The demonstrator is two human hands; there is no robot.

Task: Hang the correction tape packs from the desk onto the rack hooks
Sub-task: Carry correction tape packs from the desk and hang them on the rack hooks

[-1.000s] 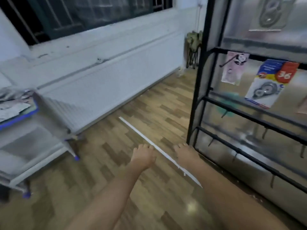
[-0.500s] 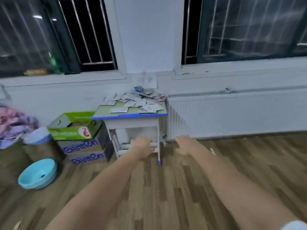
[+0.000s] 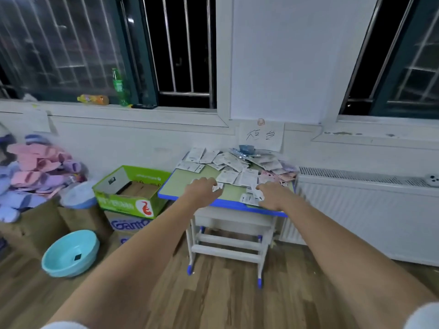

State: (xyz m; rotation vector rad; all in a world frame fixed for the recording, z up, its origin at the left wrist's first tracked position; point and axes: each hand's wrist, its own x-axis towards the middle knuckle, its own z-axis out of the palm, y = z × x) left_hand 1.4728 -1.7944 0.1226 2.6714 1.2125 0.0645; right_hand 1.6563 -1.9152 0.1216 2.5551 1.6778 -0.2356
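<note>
Several correction tape packs (image 3: 237,162) lie scattered, mostly white backs up, over the far half of a small desk with a green top and blue edge (image 3: 180,188). My left hand (image 3: 202,191) reaches over the desk's front left part, its fingertips touching a white pack (image 3: 219,186). Over the front right corner, my right hand (image 3: 273,194) has its fingers down on a pack (image 3: 249,199) near the edge. Neither hand has lifted anything. The rack is out of view.
A green open carton (image 3: 129,193) on stacked boxes stands left of the desk, with a light blue basin (image 3: 71,254) on the wooden floor. A white radiator (image 3: 368,210) runs along the wall at right. A heap of pink and purple slippers (image 3: 35,167) lies far left.
The view swung left from the black rack to the desk and came closer. Both empty hands rose from over the floor to the packs at the desk's front.
</note>
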